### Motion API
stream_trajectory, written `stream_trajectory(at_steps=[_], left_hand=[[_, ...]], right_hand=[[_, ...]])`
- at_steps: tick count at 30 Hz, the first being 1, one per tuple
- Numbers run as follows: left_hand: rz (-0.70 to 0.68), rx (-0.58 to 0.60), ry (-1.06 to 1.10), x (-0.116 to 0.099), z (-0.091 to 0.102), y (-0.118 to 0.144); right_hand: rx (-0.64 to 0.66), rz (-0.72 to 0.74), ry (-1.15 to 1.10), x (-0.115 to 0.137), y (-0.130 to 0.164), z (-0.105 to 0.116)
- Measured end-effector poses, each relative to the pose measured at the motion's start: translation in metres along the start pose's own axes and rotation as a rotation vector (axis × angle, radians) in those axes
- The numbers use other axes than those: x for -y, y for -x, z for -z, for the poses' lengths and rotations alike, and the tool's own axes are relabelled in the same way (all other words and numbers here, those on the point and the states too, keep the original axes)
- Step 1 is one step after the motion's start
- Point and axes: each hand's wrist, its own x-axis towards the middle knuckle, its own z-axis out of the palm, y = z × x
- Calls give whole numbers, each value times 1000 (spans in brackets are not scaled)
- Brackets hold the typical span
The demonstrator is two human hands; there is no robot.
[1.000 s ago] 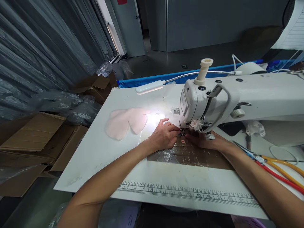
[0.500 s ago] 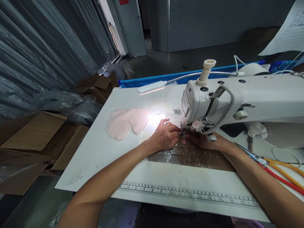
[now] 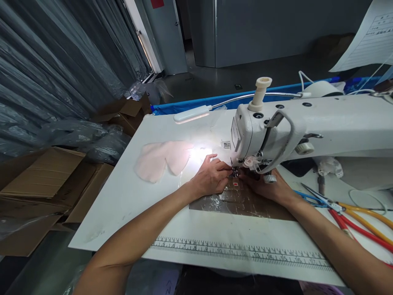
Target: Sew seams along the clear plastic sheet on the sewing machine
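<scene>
Head view: both hands meet under the head of the sewing machine (image 3: 276, 131), right at the needle (image 3: 235, 171). The left hand (image 3: 210, 178) lies palm down, fingers close together and bent, their tips pinching or pressing a small piece just left of the needle; the piece itself is too small and too hidden to name. The right hand (image 3: 270, 188) comes in from the other side, partly under the machine head; its fingertips are covered, so I cannot tell whether they pinch or only press.

Under both palms lies a brown sheet (image 3: 245, 203) with a glossy, crinkled film on top. Judging by the creases and shine, it is thin, light and limp, likely slippery under dry fingers, so flat pressure with the pads close to the needle should hold it better than a pinch at the edge. A small red mark (image 3: 235, 184) sits on it just nearer than the fingertips.

Beyond the left fingers, well apart, lie pale pink fabric pieces (image 3: 161, 157), soft and floppy by their look, lit by the lamp (image 3: 192, 114). To the right of the right wrist rest pliers (image 3: 353, 213) with red and yellow handles. A printed ruler (image 3: 239, 252) runs along the table (image 3: 123, 196) edge, nearer than both wrists.
</scene>
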Motion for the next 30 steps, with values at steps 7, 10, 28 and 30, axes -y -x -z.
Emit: stream_trajectory(at_steps=[7, 10, 28, 30], left_hand=[[17, 18, 7, -1, 2, -2], [24, 42, -2, -2, 3, -2], [49, 24, 36, -3, 3, -1], [51, 16, 47, -3, 3, -1]], right_hand=[[-15, 23, 39, 5, 0, -1], [0, 34, 49, 8, -1, 1], [-31, 76, 65, 10, -1, -9], [-31, 69, 63, 9, 0, -11]])
